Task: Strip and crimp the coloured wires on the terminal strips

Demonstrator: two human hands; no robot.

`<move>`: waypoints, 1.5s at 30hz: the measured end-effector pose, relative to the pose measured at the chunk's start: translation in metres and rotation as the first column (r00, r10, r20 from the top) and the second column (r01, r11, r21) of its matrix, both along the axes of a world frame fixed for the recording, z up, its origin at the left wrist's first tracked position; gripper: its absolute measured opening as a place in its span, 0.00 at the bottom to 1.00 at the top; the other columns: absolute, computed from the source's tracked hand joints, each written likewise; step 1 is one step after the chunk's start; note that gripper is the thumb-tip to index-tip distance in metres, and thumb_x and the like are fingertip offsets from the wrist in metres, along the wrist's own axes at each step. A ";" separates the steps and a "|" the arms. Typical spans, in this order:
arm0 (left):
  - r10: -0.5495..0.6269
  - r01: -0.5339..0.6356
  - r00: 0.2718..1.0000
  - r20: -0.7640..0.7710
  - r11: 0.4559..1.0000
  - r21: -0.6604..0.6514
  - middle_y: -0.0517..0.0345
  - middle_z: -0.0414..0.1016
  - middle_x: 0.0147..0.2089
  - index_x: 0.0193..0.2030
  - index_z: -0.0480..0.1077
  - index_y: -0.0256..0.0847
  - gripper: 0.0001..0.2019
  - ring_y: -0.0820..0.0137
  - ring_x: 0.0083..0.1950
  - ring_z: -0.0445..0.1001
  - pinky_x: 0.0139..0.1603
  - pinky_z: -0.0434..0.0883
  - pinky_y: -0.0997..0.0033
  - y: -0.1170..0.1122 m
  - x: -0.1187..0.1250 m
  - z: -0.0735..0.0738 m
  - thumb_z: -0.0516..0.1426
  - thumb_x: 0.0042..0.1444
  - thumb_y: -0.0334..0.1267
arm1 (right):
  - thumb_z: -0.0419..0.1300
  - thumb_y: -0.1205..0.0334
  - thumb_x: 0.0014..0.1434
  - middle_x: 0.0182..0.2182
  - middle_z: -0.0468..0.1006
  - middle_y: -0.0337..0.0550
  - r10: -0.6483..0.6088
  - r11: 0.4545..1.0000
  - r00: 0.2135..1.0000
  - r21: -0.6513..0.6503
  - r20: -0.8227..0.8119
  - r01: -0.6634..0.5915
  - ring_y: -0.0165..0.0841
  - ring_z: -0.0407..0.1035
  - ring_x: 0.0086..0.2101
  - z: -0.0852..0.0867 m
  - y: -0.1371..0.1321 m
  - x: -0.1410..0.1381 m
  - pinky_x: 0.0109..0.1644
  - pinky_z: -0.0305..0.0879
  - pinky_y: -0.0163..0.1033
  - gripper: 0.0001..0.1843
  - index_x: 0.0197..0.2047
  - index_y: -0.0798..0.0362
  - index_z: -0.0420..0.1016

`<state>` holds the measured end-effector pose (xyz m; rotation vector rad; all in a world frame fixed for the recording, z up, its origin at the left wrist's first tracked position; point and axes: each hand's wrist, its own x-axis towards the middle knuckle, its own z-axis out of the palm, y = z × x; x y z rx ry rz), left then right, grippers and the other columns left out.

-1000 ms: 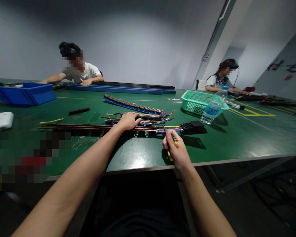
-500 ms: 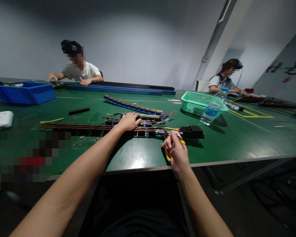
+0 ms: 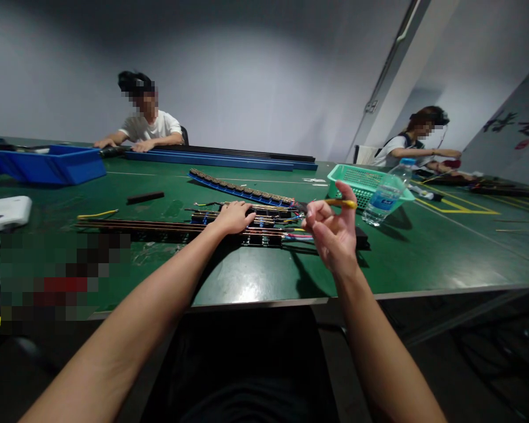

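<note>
My left hand [image 3: 234,217] lies palm down on a long dark rail assembly [image 3: 158,227] with copper strips and coloured wires [image 3: 297,226] at its right end, fingers curled over it. My right hand [image 3: 332,232] is raised above the table, fingers pinched round a yellow-handled tool [image 3: 341,203] that points sideways. A black connector block [image 3: 360,238] sits just behind that hand, partly hidden.
A second blue-backed rail [image 3: 240,189] lies behind. A green basket [image 3: 357,181] and water bottle [image 3: 385,194] stand at right, a blue bin [image 3: 53,164] and white device [image 3: 4,212] at left. Two other people sit at the far side. The table edge [image 3: 264,302] is close.
My right hand has lifted off the table and turned the yellow-handled tool from pointing down at the wires to lying level in the air. The left hand stayed put.
</note>
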<state>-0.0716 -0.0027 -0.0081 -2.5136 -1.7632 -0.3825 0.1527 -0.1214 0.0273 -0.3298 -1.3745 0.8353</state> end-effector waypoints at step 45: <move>0.052 -0.055 0.995 0.089 0.998 0.032 0.43 0.71 0.62 0.60 0.69 0.38 0.21 0.54 0.63 0.69 0.64 0.65 0.54 -0.005 0.000 0.003 0.51 0.67 0.46 | 0.61 0.66 0.52 0.29 0.81 0.39 -0.402 0.905 0.575 0.407 0.713 0.128 0.31 0.67 0.26 -0.046 0.029 -0.014 0.30 0.59 0.36 0.17 0.44 0.44 0.82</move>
